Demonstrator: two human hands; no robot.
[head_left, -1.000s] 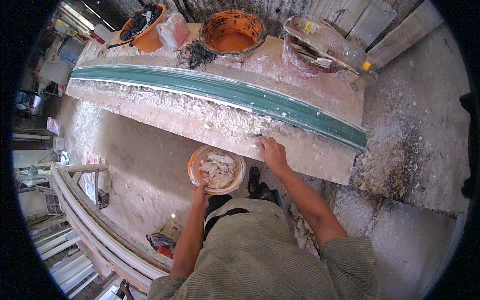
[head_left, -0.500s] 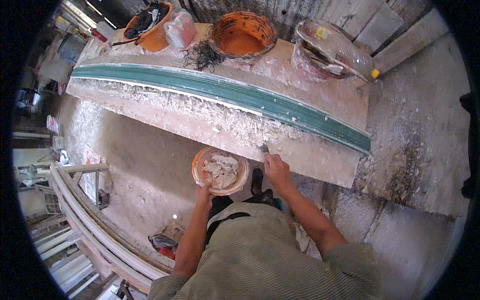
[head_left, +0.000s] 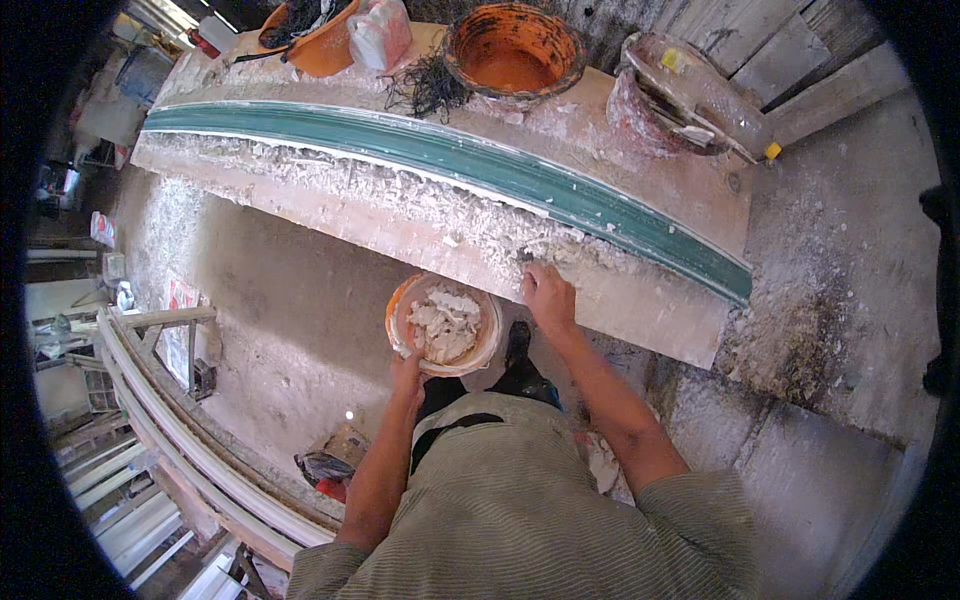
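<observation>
My left hand [head_left: 407, 368] grips the near rim of an orange bucket [head_left: 396, 312], smeared with white, holding lumps of off-white plaster [head_left: 446, 322]. The bucket is just off the board's near edge. My right hand [head_left: 549, 297] is closed at that edge, around what looks like a small scraper [head_left: 526, 258]; only its dark tip shows, over the plaster crumbs, and its handle is hidden in my fist. Broken plaster scraps [head_left: 400, 192] lie along the near side of a long green moulding strip [head_left: 420, 155], which has white edges and runs across the board [head_left: 640, 325].
At the back of the board stand an orange basin [head_left: 513, 60], dark tangled fibres [head_left: 428, 88], a whitish plastic container [head_left: 380, 35] and a cut clear jug [head_left: 700, 85]. Long pale mouldings [head_left: 190, 440] rest on a wooden frame at lower left.
My right hand and the scraper have moved slightly farther over the board. The bucket has shifted a little away from me with my left hand. The whole view has tilted slightly.
</observation>
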